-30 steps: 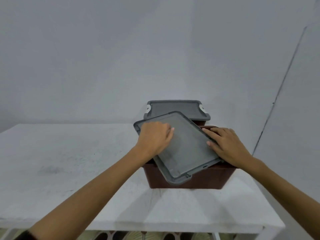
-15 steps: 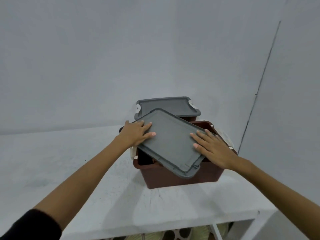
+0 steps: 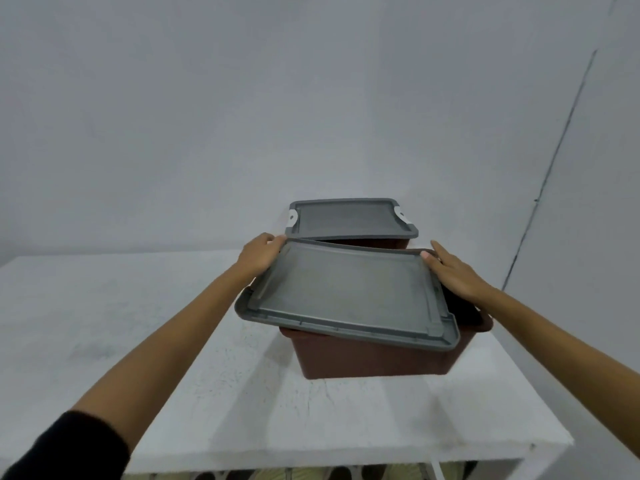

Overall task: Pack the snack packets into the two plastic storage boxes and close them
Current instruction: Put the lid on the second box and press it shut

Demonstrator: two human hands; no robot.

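i am seating the grey lid (image 3: 349,292), sitting skewed on the near brown box (image 3: 374,356) on the surface (image 3: 173,323), left hand (image 3: 261,259) fingers curling round its far-left corner, right hand (image 3: 453,273) fingers lying straight against its far-right corner; next, i reckon, squaring it and pressing down.

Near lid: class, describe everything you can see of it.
The near lid is grey, rectangular, plastic-looking, with rounded corners and a raised rim round a flat panel. It lies askew and tilted on the near box, overhanging its left side and leaving its right side uncovered, so not closed. The left hand holds its far left corner; the right hand touches its far right corner.
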